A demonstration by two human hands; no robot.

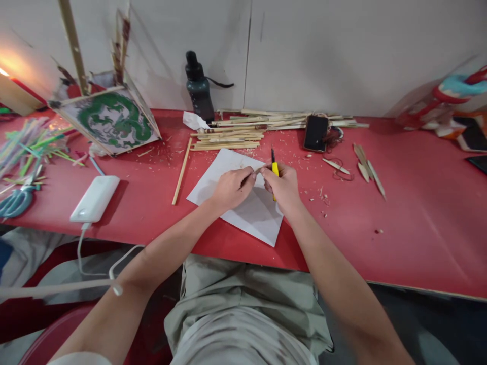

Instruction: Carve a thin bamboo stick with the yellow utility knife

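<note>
Over a sheet of white paper (247, 218), my two hands meet. My left hand (233, 188) is closed on a small, thin piece of bamboo (257, 171), most of it hidden by the fingers. My right hand (283, 185) wraps round a yellow utility knife (275, 175), its dark blade pointing away from me. The thumb and fingertip of that hand also appear to touch the end of the bamboo piece. Pale shavings lie on the paper and around it. To the right rest several pointed bamboo slivers (376, 178) and a single one (336, 166) beside dark red thread.
Behind the paper lie bamboo strips (232, 139), a dark bottle (200, 91) and a phone (315, 133). One strip (181, 172) lies left of the paper. Further left are a white power bank (95, 198) with its cable, scissors (17, 202) and a dragon-patterned box (110, 119) holding sticks.
</note>
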